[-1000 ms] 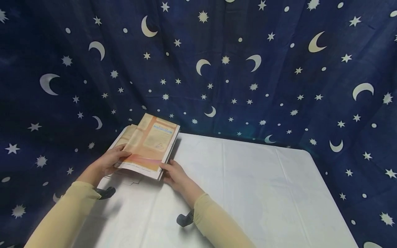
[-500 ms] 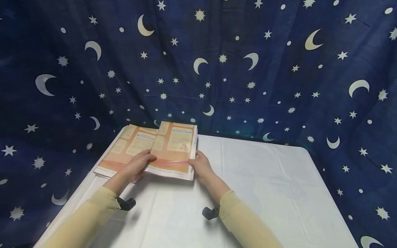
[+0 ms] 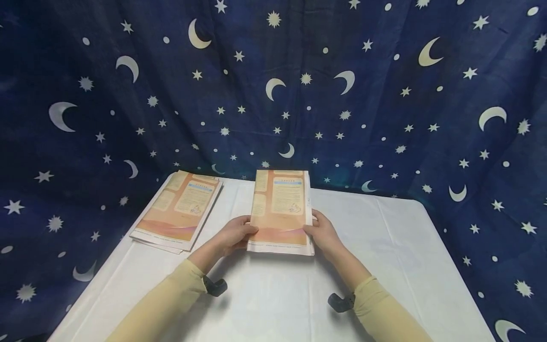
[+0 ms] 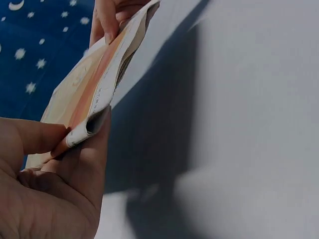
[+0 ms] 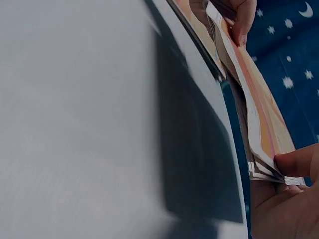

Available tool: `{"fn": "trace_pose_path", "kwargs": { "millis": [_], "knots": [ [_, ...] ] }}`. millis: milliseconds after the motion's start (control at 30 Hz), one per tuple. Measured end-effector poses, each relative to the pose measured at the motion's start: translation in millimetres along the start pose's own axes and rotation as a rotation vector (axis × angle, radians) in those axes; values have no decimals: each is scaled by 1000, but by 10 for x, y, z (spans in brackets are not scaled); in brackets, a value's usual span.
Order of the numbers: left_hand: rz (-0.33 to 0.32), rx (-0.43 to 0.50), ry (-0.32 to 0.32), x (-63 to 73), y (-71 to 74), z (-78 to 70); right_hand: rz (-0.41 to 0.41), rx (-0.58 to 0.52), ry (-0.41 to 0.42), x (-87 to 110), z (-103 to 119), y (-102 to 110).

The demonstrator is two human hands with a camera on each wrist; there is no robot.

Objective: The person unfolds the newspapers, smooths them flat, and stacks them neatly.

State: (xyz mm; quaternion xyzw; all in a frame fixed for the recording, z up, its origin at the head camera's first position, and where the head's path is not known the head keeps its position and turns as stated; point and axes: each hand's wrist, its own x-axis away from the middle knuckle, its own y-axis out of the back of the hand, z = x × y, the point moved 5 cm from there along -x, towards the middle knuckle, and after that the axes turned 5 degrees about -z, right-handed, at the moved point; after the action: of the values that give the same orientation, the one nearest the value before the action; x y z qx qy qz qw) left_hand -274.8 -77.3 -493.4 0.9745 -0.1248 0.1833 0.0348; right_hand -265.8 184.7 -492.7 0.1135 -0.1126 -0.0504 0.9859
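Observation:
Both hands hold a folded newspaper (image 3: 279, 209) with an orange and beige printed page, near the middle of the table in the head view. My left hand (image 3: 232, 235) grips its lower left edge, thumb on top and fingers beneath. At the lower right edge, my right hand (image 3: 325, 233) pinches it the same way. The left wrist view shows the folded edge of the newspaper (image 4: 87, 94) raised over the table, casting a shadow. Layered loose sheet edges of the newspaper (image 5: 256, 109) appear by the right thumb in the right wrist view.
A second folded newspaper (image 3: 177, 209) with matching print lies at the table's left side, slightly uneven underneath. The white-covered table (image 3: 376, 266) ends at the back against a dark blue curtain (image 3: 273, 95) with moons and stars. Dark wrist devices sit at both sleeves.
Both hands have carried the newspaper rightward from above the other one at the left to the table's middle, straightening it. The left newspaper is now fully uncovered.

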Motion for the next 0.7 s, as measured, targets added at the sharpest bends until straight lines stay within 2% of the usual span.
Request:
{"fn": "trace_pose_path", "kwargs": {
  "millis": [133,267,400,533,700],
  "knots": [
    [50,6,22,-82,-298,33,-23,34,-29,60,-115,289],
    [87,-12,15,-167,-572,68,-39,47,-47,94,-227,555],
    [113,-11,22,-243,-814,115,-40,47,-39,121,-319,773],
    [119,-30,34,-290,-982,149,-37,70,-37,135,-405,920],
    [105,-60,9,-322,-1084,179,-47,92,-56,123,-503,1024]
  ]
}}
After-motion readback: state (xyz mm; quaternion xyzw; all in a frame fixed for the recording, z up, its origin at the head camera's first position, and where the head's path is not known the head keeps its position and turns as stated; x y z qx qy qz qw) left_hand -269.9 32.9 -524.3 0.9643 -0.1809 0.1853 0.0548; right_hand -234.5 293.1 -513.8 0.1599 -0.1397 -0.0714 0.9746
